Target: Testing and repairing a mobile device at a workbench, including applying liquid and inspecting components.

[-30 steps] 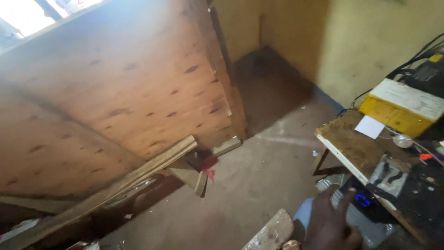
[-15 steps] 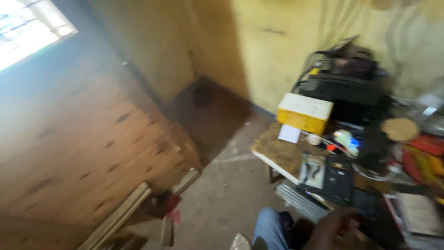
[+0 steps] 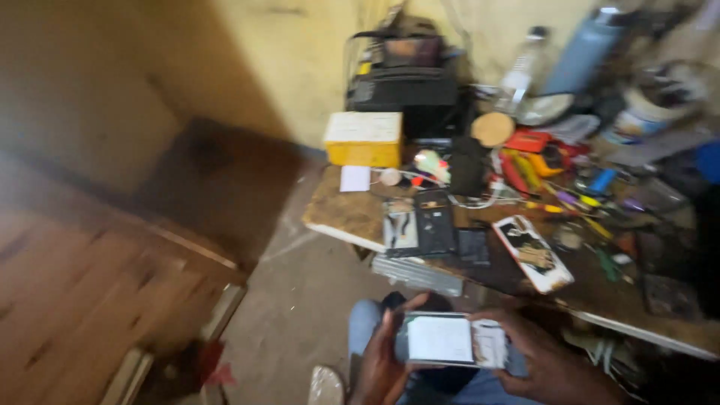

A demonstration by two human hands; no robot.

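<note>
Both my hands hold a phone flat at the bottom of the view, its pale back or screen facing up. My left hand grips its left end and my right hand grips its right end. They hover over my lap, just in front of a cluttered wooden workbench. On the bench nearest the hands lie a dark opened phone body, a small dark device and a white-edged phone.
A yellow box and black equipment stand at the bench's back by the yellow wall. Tools, cables, a bottle and a blue flask crowd the right. Wooden boards lean at the left over a concrete floor.
The view has swung right, from the wooden boards to the workbench. Both hands have come into view holding the phone, where earlier only one hand showed at the bottom edge.
</note>
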